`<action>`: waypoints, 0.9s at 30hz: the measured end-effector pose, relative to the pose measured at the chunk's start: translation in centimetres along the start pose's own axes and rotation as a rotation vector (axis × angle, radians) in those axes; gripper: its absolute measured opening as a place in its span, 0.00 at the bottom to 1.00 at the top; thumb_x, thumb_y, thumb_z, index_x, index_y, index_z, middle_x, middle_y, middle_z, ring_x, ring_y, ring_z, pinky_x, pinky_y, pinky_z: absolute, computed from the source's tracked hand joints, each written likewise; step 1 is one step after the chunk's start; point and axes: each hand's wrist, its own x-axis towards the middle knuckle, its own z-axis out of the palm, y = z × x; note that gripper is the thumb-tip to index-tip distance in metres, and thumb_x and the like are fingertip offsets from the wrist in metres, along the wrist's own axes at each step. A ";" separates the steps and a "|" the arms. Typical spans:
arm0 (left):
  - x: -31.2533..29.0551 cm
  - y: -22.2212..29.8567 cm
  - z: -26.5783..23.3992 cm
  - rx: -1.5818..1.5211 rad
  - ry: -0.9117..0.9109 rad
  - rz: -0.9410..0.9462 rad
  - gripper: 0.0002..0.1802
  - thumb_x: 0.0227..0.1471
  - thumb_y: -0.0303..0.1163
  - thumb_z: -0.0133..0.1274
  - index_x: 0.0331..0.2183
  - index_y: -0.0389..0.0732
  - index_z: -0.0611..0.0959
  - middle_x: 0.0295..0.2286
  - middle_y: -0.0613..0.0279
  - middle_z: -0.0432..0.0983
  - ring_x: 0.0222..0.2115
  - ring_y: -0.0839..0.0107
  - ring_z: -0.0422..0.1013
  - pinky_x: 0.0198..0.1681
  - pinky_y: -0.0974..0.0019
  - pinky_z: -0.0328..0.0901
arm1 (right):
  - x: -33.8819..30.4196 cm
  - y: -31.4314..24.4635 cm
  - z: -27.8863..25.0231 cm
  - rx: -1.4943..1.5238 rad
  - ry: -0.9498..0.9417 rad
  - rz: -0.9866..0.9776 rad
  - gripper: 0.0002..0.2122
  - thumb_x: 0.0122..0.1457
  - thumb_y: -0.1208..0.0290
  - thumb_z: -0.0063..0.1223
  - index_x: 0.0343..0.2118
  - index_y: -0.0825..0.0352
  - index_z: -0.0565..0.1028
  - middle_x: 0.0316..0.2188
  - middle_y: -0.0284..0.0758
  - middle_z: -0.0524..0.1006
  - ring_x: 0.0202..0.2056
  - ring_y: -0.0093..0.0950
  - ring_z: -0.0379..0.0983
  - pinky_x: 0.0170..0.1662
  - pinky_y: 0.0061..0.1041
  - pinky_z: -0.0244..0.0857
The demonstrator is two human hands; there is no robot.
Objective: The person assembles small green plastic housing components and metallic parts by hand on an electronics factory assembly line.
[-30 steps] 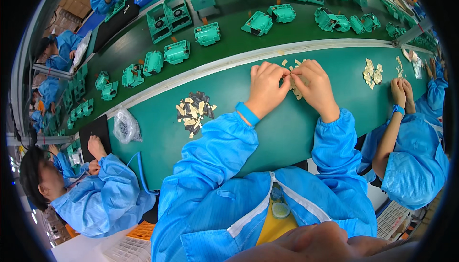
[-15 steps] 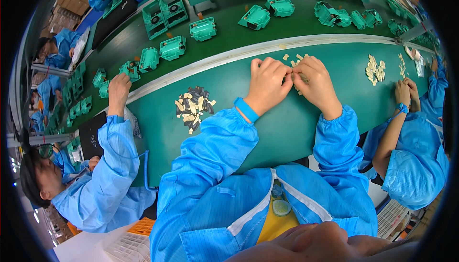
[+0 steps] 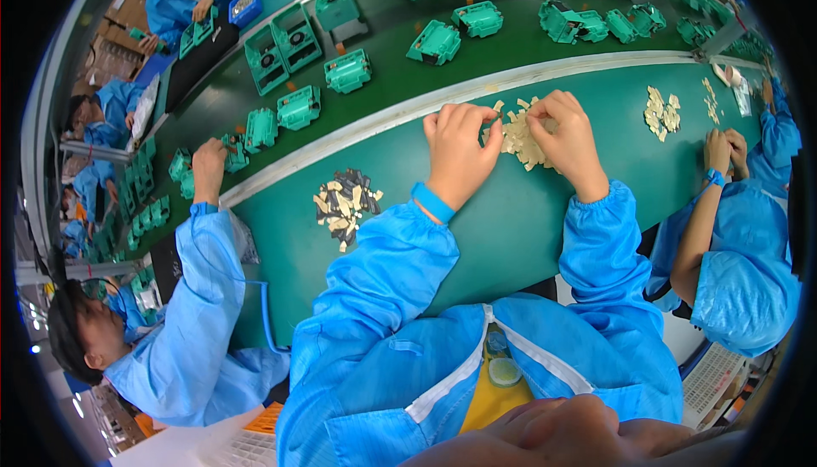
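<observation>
My left hand [image 3: 462,150] is held above the green work surface, thumb and forefinger closed on a small dark piece that shows only in part. My right hand [image 3: 568,139] is closed in a pinch at the right edge of a pile of small cream-coloured pieces [image 3: 521,139]; whatever its fingertips hold is hidden. A gap separates the two hands, and the pile shows between them. To the left of my left forearm lies a mixed heap of black and cream pieces [image 3: 347,203].
Beyond a pale rail [image 3: 374,120], several green casings [image 3: 348,71] stand on a darker green belt. Co-workers sit at both sides; one reaches a hand [image 3: 208,169] toward the casings at left. More cream pieces [image 3: 660,114] lie by the right co-worker.
My hands, earlier touching at the fingertips, have come apart, uncovering the cream pile between them. The casings appear shifted slightly left and up in the picture.
</observation>
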 end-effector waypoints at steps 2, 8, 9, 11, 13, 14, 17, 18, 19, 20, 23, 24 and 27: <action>0.0 0.3 -0.2 0.043 0.000 0.065 0.06 0.49 0.29 0.64 0.32 0.46 0.84 0.32 0.70 0.79 0.37 0.66 0.71 0.45 0.59 0.57 | 0.0 0.0 -0.2 0.093 0.014 0.083 0.03 0.52 0.78 0.60 0.26 0.71 0.77 0.26 0.37 0.76 0.32 0.35 0.73 0.35 0.35 0.67; 0.2 1.6 -0.3 0.166 -0.030 0.277 0.11 0.49 0.30 0.65 0.36 0.45 0.81 0.36 0.67 0.78 0.41 0.63 0.71 0.49 0.54 0.57 | -0.3 0.2 -0.7 0.389 -0.061 0.412 0.16 0.58 0.64 0.64 0.23 0.73 0.76 0.20 0.35 0.74 0.22 0.25 0.68 0.28 0.30 0.63; 0.2 1.9 -0.4 0.185 -0.038 0.304 0.14 0.49 0.30 0.66 0.39 0.45 0.81 0.37 0.66 0.78 0.42 0.62 0.71 0.49 0.53 0.57 | -0.3 0.0 -0.8 0.426 -0.137 0.503 0.20 0.59 0.60 0.64 0.21 0.74 0.75 0.17 0.35 0.72 0.20 0.23 0.66 0.26 0.29 0.62; 0.0 2.1 -0.3 0.178 -0.023 0.325 0.17 0.49 0.30 0.67 0.41 0.44 0.79 0.39 0.64 0.77 0.43 0.61 0.70 0.50 0.52 0.56 | -0.1 -0.1 -0.9 0.377 -0.171 0.498 0.18 0.62 0.59 0.63 0.24 0.71 0.78 0.16 0.29 0.70 0.21 0.18 0.64 0.24 0.25 0.58; -0.2 2.2 -0.1 0.172 -0.007 0.342 0.20 0.48 0.30 0.67 0.43 0.43 0.78 0.40 0.62 0.77 0.44 0.59 0.70 0.51 0.52 0.56 | -0.1 -0.1 -1.3 0.344 -0.291 0.459 0.19 0.60 0.58 0.64 0.22 0.71 0.78 0.17 0.30 0.71 0.22 0.18 0.65 0.24 0.26 0.58; -0.1 2.3 -0.1 0.185 -0.002 0.340 0.22 0.47 0.29 0.68 0.44 0.43 0.78 0.41 0.61 0.77 0.45 0.59 0.69 0.51 0.52 0.56 | 0.0 -0.5 -1.7 0.358 -0.269 0.444 0.18 0.59 0.60 0.65 0.21 0.71 0.77 0.17 0.32 0.73 0.21 0.20 0.66 0.25 0.27 0.59; -0.4 2.9 -0.2 0.217 -0.016 0.353 0.24 0.46 0.29 0.69 0.45 0.43 0.77 0.41 0.61 0.76 0.46 0.58 0.69 0.52 0.52 0.55 | -0.5 -0.3 -1.8 0.451 -0.185 0.404 0.19 0.55 0.60 0.64 0.22 0.74 0.78 0.18 0.40 0.76 0.21 0.27 0.72 0.29 0.32 0.68; -0.4 3.0 -0.1 0.241 -0.028 0.350 0.25 0.46 0.29 0.69 0.46 0.43 0.77 0.41 0.61 0.76 0.46 0.58 0.69 0.52 0.52 0.55 | -0.5 -0.3 -2.1 0.437 -0.192 0.396 0.18 0.54 0.60 0.63 0.23 0.75 0.79 0.19 0.43 0.78 0.22 0.30 0.75 0.29 0.33 0.68; -0.2 3.1 0.1 0.239 -0.033 0.362 0.25 0.46 0.29 0.69 0.46 0.43 0.77 0.41 0.61 0.76 0.46 0.58 0.69 0.52 0.52 0.55 | -0.3 -0.3 -2.4 0.440 -0.179 0.399 0.18 0.54 0.60 0.63 0.23 0.75 0.79 0.19 0.43 0.78 0.22 0.30 0.75 0.29 0.33 0.68; -0.2 3.1 0.1 0.246 -0.021 0.370 0.25 0.46 0.29 0.69 0.46 0.43 0.77 0.41 0.61 0.76 0.46 0.58 0.69 0.52 0.52 0.55 | -0.2 -0.4 -2.5 0.413 -0.208 0.414 0.18 0.54 0.59 0.62 0.23 0.75 0.80 0.19 0.43 0.77 0.23 0.31 0.75 0.29 0.33 0.68; -0.3 3.0 0.2 0.260 -0.008 0.386 0.26 0.45 0.29 0.70 0.46 0.43 0.77 0.41 0.61 0.76 0.46 0.59 0.69 0.52 0.52 0.55 | 0.2 -0.6 -3.2 0.347 -0.276 0.444 0.19 0.54 0.58 0.61 0.23 0.75 0.80 0.18 0.44 0.77 0.23 0.33 0.75 0.29 0.33 0.69; -0.3 3.1 0.2 0.264 -0.002 0.391 0.26 0.45 0.29 0.70 0.46 0.43 0.77 0.42 0.62 0.76 0.46 0.59 0.69 0.52 0.52 0.55 | 0.3 -0.6 -3.3 0.302 -0.318 0.455 0.19 0.53 0.58 0.60 0.23 0.75 0.80 0.18 0.44 0.78 0.23 0.34 0.75 0.29 0.34 0.69; -0.3 3.5 0.4 0.266 -0.003 0.406 0.27 0.45 0.29 0.70 0.47 0.44 0.77 0.42 0.62 0.76 0.46 0.60 0.69 0.52 0.52 0.55 | -0.5 0.2 -2.5 0.356 -0.284 0.438 0.17 0.53 0.61 0.60 0.23 0.74 0.80 0.19 0.45 0.78 0.24 0.35 0.77 0.31 0.35 0.70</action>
